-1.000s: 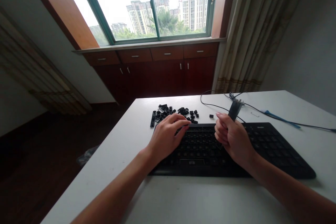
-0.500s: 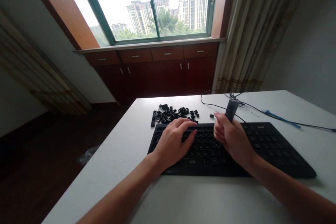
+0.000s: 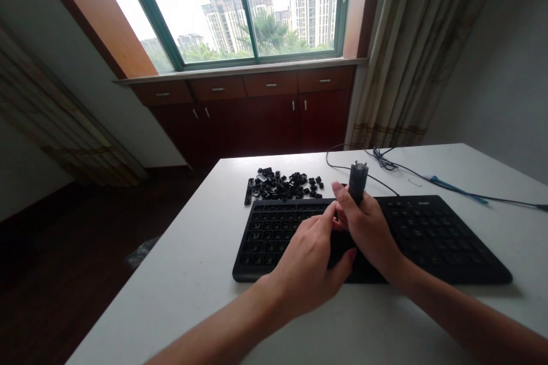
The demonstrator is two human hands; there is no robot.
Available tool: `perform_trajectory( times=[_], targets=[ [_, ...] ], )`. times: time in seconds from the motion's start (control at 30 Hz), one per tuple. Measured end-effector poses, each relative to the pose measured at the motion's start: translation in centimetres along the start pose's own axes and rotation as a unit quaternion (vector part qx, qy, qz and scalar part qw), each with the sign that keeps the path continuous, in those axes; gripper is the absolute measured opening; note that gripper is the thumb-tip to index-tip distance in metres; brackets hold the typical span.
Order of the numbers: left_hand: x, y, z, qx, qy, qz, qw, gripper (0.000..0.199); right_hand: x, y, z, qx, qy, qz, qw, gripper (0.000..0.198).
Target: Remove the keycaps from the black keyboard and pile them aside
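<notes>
A black keyboard (image 3: 274, 274) lies across the table, and bare key sockets show on its left part where caps are off. My right hand (image 3: 370, 228) is closed around a dark keycap puller (image 3: 358, 182), held upright over the middle of the keyboard with its pronged end up. The puller's lower end is hidden by my hands. My left hand (image 3: 312, 256) reaches in from the left, its fingers stretched to the fingers of my right hand and its thumb apart. Its fingertips are partly hidden. Behind the keyboard's left part lies a loose pile of black keycaps (image 3: 282, 185).
A thin black cable (image 3: 387, 162) lies loosely bundled at the back right, near a blue strip (image 3: 456, 188) and a small bent wire (image 3: 414, 182). The white table (image 3: 205, 239) ends on the left above a dark floor. Cabinets (image 3: 257, 120) stand beyond.
My left hand has moved right and nearer, from over the keyboard's left keys to my right hand. My right hand has shifted left with the puller, which now stands straighter.
</notes>
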State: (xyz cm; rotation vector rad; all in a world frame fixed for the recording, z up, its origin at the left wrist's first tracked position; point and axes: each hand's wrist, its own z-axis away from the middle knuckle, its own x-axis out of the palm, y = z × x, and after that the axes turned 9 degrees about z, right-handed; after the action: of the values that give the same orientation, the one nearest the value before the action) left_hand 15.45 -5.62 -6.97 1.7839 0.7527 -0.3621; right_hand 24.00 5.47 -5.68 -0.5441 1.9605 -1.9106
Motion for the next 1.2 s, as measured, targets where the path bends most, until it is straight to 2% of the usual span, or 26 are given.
perform_trajectory(
  times=[0.13,0.27,0.47,0.87,1.0,1.07,1.13,1.2],
  targets=[
    [0.2,0.0,0.0,-0.018,0.002,0.005,1.0,0.066,-0.5,0.0,-1.2,0.026,-0.018,-0.059,0.998,0.051],
    [0.4,-0.2,0.1,-0.002,0.0,-0.005,1.0,0.065,-1.4,-0.5,-1.9,0.037,-0.015,-0.105,0.994,0.051],
    [0.4,-0.1,0.0,-0.003,-0.012,-0.009,1.0,0.06,-1.4,-1.0,-1.5,0.026,-0.025,-0.096,0.995,0.052],
    [0.4,0.0,-0.1,-0.017,0.012,0.038,0.999,0.049,-1.1,0.7,-1.1,0.02,-0.013,-0.048,0.999,0.049],
    [0.6,-0.1,0.1,-0.03,0.015,0.042,0.999,0.051,-0.8,1.1,-0.9,-0.005,-0.002,-0.099,0.995,0.049],
    [0.8,-0.2,0.1,-0.031,0.032,0.041,0.998,0.062,-0.8,1.2,-1.0,-0.006,-0.058,-0.136,0.989,0.049],
    [0.9,0.0,-0.1,-0.024,0.049,0.059,0.997,0.076,-1.0,1.2,-1.1,-0.015,-0.158,-0.141,0.977,0.048],
    [0.9,0.5,-0.5,-0.013,0.049,0.111,0.993,0.082,-1.4,1.1,-1.3,-0.029,-0.246,-0.115,0.962,0.046]
  ],
)
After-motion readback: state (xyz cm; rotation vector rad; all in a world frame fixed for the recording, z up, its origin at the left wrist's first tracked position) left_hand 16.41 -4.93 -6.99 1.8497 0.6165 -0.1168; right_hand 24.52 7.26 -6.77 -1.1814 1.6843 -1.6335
